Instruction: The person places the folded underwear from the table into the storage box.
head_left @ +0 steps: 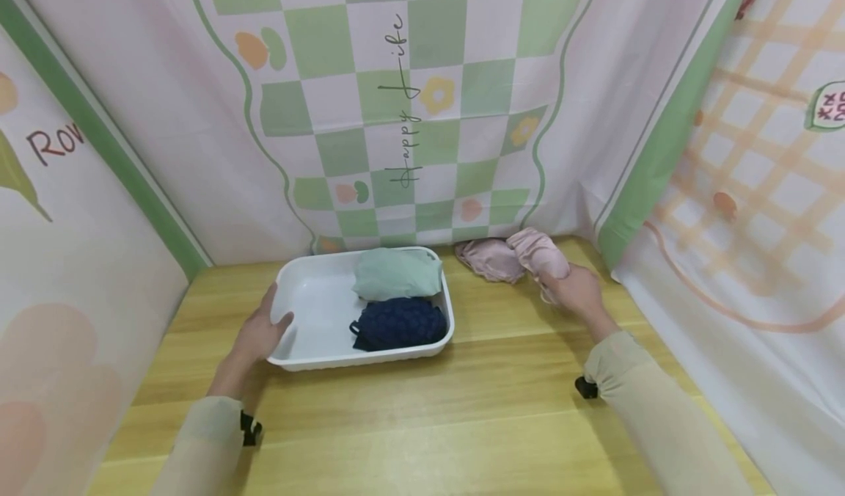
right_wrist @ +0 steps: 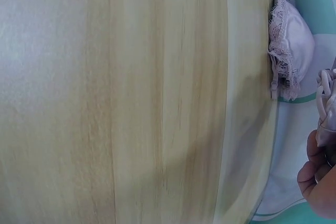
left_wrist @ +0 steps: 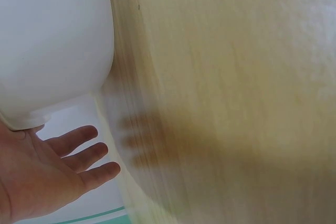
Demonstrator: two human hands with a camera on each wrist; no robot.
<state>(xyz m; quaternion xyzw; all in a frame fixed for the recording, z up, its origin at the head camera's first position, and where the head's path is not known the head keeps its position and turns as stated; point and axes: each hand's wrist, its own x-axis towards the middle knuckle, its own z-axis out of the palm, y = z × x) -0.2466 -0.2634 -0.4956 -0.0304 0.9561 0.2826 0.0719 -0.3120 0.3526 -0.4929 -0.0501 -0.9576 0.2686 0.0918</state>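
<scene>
My left hand [head_left: 260, 332] holds the left rim of a white tray [head_left: 310, 360], thumb over the edge. In the left wrist view three fingers [left_wrist: 86, 157] stretch out below the tray's wall. At the back right, my right hand [head_left: 579, 290] grips one cup of a pale pink bra [head_left: 538, 252], raised a little. The other lace-edged cup [right_wrist: 294, 43] lies on the table against the curtain. In the tray's right half, a folded mint-green garment [head_left: 397, 274] sits behind a folded navy garment [head_left: 401, 325] with a small loop showing.
The wood-grain table [head_left: 409, 430] ends at a green-and-white checked curtain [head_left: 436, 114] behind the tray. More printed cloth hangs on the left [head_left: 72, 261] and right [head_left: 739, 261]. The tray's left half shows its bare white floor.
</scene>
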